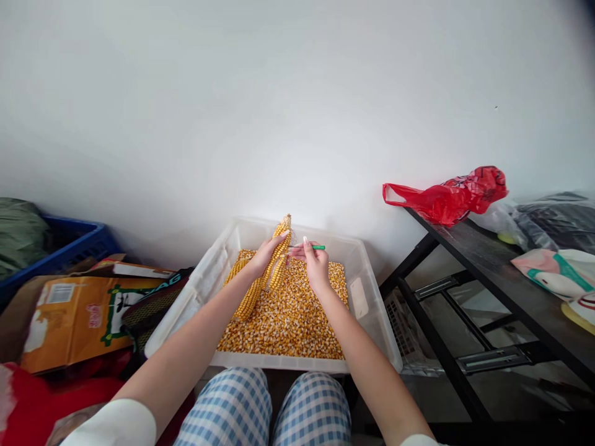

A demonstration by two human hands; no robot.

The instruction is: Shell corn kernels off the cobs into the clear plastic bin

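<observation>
Left hand (264, 255) grips a corn cob (277, 254), kernels largely intact. Right hand (317, 261), just beside it, pinches a green-handled tool (318, 247). Work appears partial: loose kernels (297, 319) lie below both hands; further kernel-covered cobs (250, 301) rest beneath the left.

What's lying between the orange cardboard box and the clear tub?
The head view shows a dark mesh item, perhaps a bag, between the orange cardboard box and the clear tub.
</observation>
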